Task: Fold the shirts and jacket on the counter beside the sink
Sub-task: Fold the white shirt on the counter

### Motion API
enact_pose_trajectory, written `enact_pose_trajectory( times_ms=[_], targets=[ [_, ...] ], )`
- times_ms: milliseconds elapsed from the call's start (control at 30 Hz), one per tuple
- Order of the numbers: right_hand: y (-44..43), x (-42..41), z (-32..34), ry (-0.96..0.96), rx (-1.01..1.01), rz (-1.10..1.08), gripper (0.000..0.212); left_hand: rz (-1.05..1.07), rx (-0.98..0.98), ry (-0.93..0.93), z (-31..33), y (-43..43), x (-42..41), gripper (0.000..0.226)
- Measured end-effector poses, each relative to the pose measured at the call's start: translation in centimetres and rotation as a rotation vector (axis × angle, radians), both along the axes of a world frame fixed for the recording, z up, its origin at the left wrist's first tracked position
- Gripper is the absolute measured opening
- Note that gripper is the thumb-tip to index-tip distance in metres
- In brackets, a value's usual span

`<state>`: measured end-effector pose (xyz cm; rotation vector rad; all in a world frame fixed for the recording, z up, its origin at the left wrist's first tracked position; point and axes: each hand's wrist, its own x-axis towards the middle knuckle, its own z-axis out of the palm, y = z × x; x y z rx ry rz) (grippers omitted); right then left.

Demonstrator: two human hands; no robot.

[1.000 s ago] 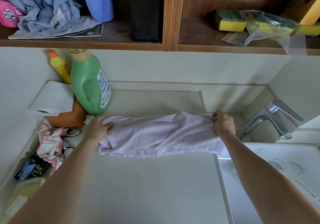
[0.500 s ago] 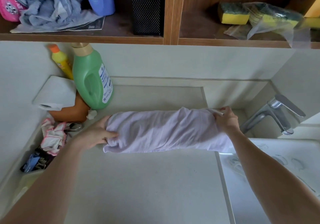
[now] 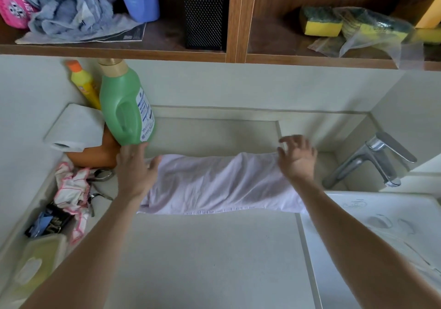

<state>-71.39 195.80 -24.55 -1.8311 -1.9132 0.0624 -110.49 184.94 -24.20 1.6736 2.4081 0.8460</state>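
Far out past the left hand there's a clutter pile: a lidded plastic tub, a crumpled white cloth with pink edging, a toilet paper roll and a yellow bottle with an orange cap. The green detergent jug stands just beyond the left hand's fingertips.

The left hand is flat with the fingers straight, not gripping anything. It lies at the left end of the pale lilac shirt, with the thumb resting on the fabric.

The shirt is bunched into a long, wrinkly band lying on the counter, stretched straight across from one hand to the other. Its right end reaches the edge by the sink.

The right hand sits over that right end, wide open with the fingers spread and a bit curved, holding nothing. Can't really tell if the palm is touching the cloth or just above it.

Right of that hand is the chrome faucet, and nearer the camera the white sink. Up above both hands is a wooden shelf with a couple of yellow sponges toward the right side.
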Motion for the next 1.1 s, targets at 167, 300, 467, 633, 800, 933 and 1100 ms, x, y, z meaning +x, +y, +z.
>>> enact_pose_trajectory(
  times_ms=[167,300,467,633,800,933,1100],
  targets=[
    [-3.5,-9.6,-1.9,-0.075,-0.027,0.613,0.035,-0.413,-0.183,0.255,-1.2,1.3,7.5,0.062],
    [-3.5,-6.6,-5.6,-0.226,-0.386,0.424,0.062,-0.294,-0.49,0.402,-5.0,-1.2,4.6,0.098],
    [-2.9,-0.4,-6.8,-0.304,-0.384,0.242,0.079,-0.234,-0.412,0.309,-6.6,-2.7,2.1,0.094],
    [-1.9,-1.3,-6.2,-0.301,-0.475,0.182,0.067,-0.205,-0.58,0.194,-5.5,-0.8,1.7,0.114],
    [-1.1,-6.8,-3.8,-0.2,-0.51,0.264,0.062,-0.374,-0.352,0.149,-2.9,1.9,6.6,0.089],
    [-4.4,-8.4,-5.6,-0.238,-0.446,0.437,0.066,-0.551,-0.385,0.472,-6.3,-0.1,8.5,0.085],
    [-4.3,-0.4,-7.3,-0.27,-0.402,0.077,0.07,-0.412,-0.404,0.461,-8.5,-0.2,7.5,0.084]
  ],
)
